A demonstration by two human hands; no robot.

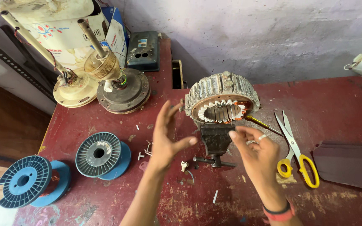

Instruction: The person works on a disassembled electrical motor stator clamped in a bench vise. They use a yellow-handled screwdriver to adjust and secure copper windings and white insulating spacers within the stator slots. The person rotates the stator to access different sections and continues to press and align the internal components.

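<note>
A round motor stator (222,98) with copper windings and white slot papers sits clamped in a small dark bench vise (215,144) on a red table (336,100). My left hand (167,138) hovers open to the left of the vise, fingers spread and holding nothing. My right hand (256,150), with rings on its fingers and a red band at the wrist, hangs just right of the vise below the stator. Its fingertips are pinched loosely together; whether they hold a thin wire is too fine to see.
Yellow-handled scissors (296,152) lie right of my right hand, with a screwdriver (261,124) near the stator. Two blue wire spools (101,155) (30,182) stand at the left. Ceiling fan motors (122,90) (74,88) and a box (144,50) fill the back left. A dark sheet (350,165) lies at the right.
</note>
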